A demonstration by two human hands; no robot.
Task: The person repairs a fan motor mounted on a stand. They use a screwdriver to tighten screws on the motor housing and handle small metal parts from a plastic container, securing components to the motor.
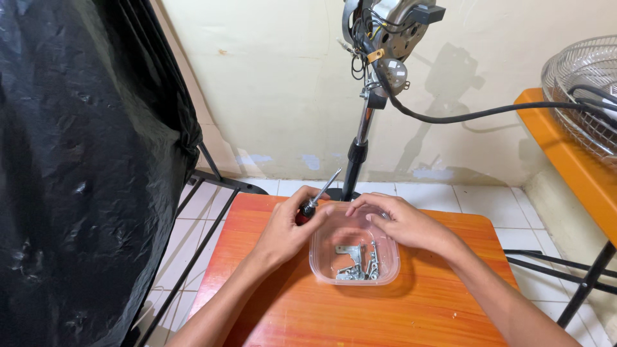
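I am holding a screwdriver (316, 198) in my left hand (289, 230), fingers wrapped around its dark red handle, its metal shaft pointing up and away from me. My right hand (400, 223) is resting half-curled over the far rim of a clear plastic container (354, 254), fingertips dipping inside and gripping nothing. The container is sitting near the middle of the orange wooden surface (360, 315), holding small metal brackets and screws (357, 263) piled toward its near side. Behind the surface, a stripped fan stand (357, 148) is rising, and black plastic sheeting (83, 160) is hanging on my left.
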